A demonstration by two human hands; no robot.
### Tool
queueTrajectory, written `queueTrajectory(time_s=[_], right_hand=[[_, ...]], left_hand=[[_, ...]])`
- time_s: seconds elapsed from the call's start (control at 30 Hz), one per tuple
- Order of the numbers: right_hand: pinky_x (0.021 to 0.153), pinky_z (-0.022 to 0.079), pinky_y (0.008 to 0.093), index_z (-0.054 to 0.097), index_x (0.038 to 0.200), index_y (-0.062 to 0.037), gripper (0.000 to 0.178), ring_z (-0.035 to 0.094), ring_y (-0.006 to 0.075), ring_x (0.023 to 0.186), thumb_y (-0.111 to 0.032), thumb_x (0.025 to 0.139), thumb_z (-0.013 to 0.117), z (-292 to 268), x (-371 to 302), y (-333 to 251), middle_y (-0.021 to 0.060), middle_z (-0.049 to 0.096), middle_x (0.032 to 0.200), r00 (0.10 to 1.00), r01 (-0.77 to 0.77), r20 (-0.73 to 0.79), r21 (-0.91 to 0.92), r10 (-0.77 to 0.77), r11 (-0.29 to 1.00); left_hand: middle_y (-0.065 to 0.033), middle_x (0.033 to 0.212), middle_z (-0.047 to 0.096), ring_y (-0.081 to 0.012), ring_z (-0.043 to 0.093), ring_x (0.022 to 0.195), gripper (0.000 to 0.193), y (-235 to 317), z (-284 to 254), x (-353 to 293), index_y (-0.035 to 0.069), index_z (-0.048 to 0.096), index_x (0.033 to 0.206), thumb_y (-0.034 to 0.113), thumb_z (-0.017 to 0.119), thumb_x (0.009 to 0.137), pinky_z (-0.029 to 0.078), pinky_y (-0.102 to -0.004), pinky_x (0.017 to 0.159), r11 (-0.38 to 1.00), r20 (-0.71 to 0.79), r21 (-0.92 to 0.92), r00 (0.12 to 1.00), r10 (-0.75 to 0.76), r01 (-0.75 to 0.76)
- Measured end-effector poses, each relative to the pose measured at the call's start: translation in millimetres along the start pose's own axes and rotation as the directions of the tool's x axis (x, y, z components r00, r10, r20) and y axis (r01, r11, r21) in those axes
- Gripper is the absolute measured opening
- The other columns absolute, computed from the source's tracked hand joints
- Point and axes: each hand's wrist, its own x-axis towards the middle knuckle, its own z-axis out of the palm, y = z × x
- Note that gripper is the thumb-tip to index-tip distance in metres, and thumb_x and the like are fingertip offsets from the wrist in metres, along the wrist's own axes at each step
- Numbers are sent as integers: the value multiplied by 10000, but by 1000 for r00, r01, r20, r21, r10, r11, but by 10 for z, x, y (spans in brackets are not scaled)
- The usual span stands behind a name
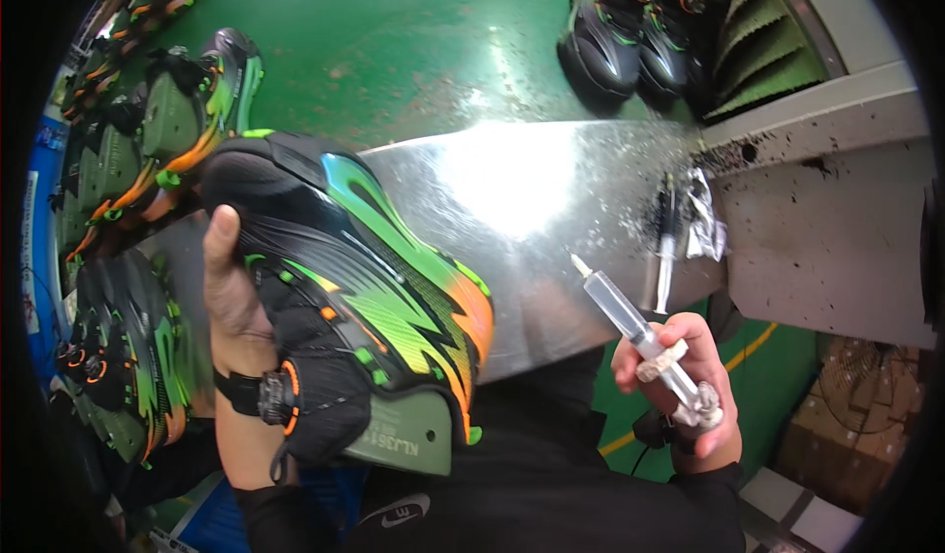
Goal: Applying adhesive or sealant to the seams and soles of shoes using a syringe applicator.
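My left hand [236, 297] grips a sneaker [369, 277] from its left side, thumb showing by the toe and the other fingers hidden behind it. The shoe is black with green, yellow and orange fading along its sole side, and it is tilted with its toe up and to the left. A grey-green shoe last [399, 437] fills its opening, and a round dial with an orange ring [280, 397] sits by the tongue. In my right hand [719, 395] is a clear syringe [618, 304], its tip pointing up-left, apart from the shoe. White wrapping covers its flange and plunger end.
Beneath both hands lies a shiny metal tabletop [581, 174]. A second syringe [668, 248] and a crumpled clear wrapper [703, 220] rest at its right end, beside a stained grey panel [827, 198]. Similar shoes [138, 346] line the left; black shoes [602, 46] stand far right.
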Motion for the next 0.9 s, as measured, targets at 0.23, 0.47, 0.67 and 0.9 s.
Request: queueTrajectory(time_s=[0.23,0.47,0.67,0.9], right_hand=[[858,383,365,318,1330,-67,1099,513,259,979,-769,575,699,212,654,345,221,542,1024,965,135,183,279,-190,951],[836,272,445,354,1300,-111,926,480,285,897,-784,708,587,402,1116,451,210,607,976,952,161,209,284,-225,945],[714,314,374,402,1270,-153,833,465,224,763,-778,741,551,462,1149,487,174,648,964,974,101,177,219,-141,971],[734,315,394,413,1274,-144,834,473,245,818,-771,744,557,442,1130,494,174,642,961,983,25,173,201,-60,979]], left_hand=[[-154,1172,605,-260,609,1058,600,26,119,4,-21,497,1263,320,696,811,488,-407,956,999,149,9,988,-47,46],[-162,1219,537,-307,563,1108,758,121,143,-30,-8,399,1332,316,748,743,456,-441,980,995,149,72,986,-72,62],[-136,1187,563,-285,577,1071,622,122,162,-92,15,432,1315,173,700,776,470,-415,944,995,142,-63,987,-72,81],[-134,1169,573,-280,579,1055,570,121,212,-99,13,458,1292,139,684,784,468,-407,931,993,140,-85,988,-64,77]])
